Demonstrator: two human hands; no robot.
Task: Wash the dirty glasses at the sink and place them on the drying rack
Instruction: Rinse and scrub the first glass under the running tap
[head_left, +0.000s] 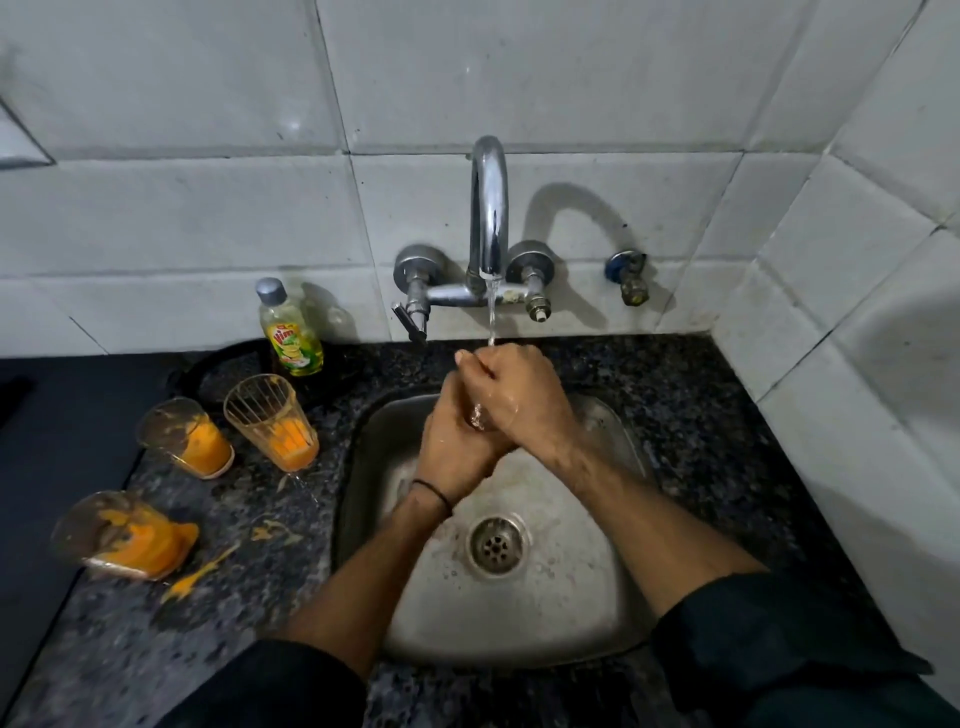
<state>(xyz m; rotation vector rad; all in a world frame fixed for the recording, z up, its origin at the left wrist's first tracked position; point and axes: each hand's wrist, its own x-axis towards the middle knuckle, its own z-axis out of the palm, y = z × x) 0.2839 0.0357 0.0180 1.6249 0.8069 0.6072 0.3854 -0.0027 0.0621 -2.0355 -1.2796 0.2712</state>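
while left hand (457, 452) and right hand (517, 397) grip one glass (479, 417), three dirty glasses (270, 415) hold orange pulp (294, 448).

Dim kitchen corner
White tiles (182, 208) meet the dark speckled counter (675, 395) along its back and right edges.

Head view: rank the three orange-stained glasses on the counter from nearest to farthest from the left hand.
1. Ribbed glass, just left of the sink, nearest the left hand, which holds a clear glass.
2. Middle glass, further left.
3. Front-left glass, closest to the camera, farthest from the hand.
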